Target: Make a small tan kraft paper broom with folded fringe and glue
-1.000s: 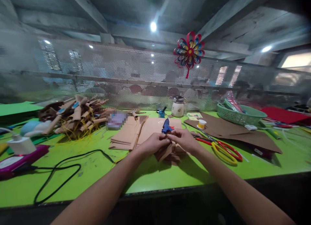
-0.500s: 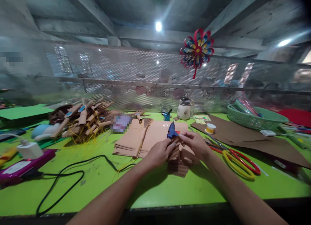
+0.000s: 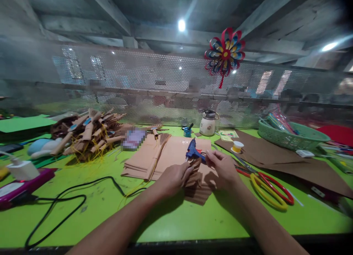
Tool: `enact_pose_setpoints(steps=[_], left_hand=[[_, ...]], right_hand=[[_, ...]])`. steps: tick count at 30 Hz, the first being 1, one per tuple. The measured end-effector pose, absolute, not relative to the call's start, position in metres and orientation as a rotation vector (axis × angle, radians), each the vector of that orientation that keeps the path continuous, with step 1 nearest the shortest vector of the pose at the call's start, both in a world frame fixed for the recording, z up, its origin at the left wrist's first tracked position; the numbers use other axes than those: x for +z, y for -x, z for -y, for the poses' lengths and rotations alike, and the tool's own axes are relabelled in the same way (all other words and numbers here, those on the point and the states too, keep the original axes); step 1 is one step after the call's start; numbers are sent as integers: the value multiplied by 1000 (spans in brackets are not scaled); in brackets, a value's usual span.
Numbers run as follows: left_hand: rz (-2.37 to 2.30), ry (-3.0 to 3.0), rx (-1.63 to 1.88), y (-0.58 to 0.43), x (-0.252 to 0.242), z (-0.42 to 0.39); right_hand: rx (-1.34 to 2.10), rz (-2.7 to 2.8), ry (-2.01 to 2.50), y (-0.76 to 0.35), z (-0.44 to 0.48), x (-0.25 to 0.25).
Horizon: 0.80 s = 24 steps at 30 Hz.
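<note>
Green tabletop (image 3: 217,225) carried kraft-paper stack (image 3: 139,160). Left hand (image 3: 173,178) pinched pleated brown paper (image 3: 196,176) at stack's near side; right hand (image 3: 225,169) was just beside it, couldn't tell if pinching anything. Blue glue gun (image 3: 193,151) sat just beyond.

The left hand (image 3: 172,178) and right hand (image 3: 224,168), fingertips together before the glue gun (image 3: 192,151) earlier, have parted; the right now sits right of it.
</note>
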<state>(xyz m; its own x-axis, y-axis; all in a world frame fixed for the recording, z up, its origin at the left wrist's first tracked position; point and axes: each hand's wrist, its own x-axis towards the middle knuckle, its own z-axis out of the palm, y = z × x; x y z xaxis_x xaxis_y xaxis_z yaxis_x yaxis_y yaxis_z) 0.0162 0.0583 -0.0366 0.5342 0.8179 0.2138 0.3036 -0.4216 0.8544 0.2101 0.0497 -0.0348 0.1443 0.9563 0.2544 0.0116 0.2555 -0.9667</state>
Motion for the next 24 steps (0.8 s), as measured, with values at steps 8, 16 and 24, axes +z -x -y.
enact_pose_setpoints(steps=[8,16,24], left_hand=[[-781,-2199,746,-19,-29,-53],[-954,-2392,730,-18,-37,-57],[-952,-2510,678,-17,-35,-56]], right_hand=[[1122,1233,1057,-184,-33,-39],[975,1275,1147,-191,-36,-37],[899,1273,1120,-194,-36,-34]])
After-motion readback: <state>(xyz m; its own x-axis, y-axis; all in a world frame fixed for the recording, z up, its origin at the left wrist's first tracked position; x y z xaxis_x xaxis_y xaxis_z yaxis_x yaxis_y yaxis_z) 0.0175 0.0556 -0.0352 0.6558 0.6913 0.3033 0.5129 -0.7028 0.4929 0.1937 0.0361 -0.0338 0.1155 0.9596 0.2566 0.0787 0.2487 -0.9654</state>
